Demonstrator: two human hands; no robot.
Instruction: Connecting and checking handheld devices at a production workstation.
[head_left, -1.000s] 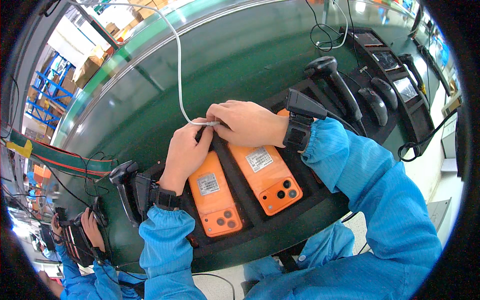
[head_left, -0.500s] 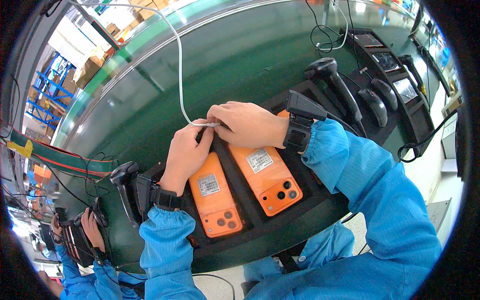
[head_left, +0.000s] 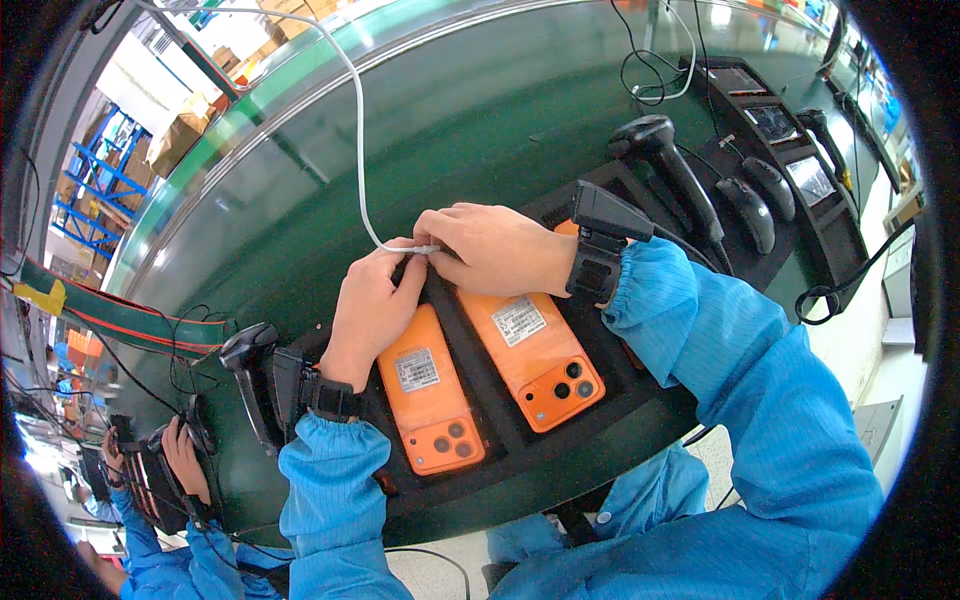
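Note:
Two orange phones lie face down in a black tray [head_left: 520, 450] on the green belt. My left hand [head_left: 372, 305] rests on the top end of the left phone [head_left: 432, 400] and pinches the plug of a white cable [head_left: 358, 120]. My right hand [head_left: 495, 245] covers the top of the right phone [head_left: 535, 358], its fingertips meeting the left hand's at the plug. The plug's tip is hidden between the fingers. Both wrists wear black straps over blue sleeves.
A black barcode scanner [head_left: 668, 160] stands behind the tray, another scanner [head_left: 248, 375] at the left. Further black trays with devices [head_left: 775, 125] sit at the far right. A co-worker's hands [head_left: 180, 455] hold a dark device at the lower left. Black cables [head_left: 645, 75] loop on the belt.

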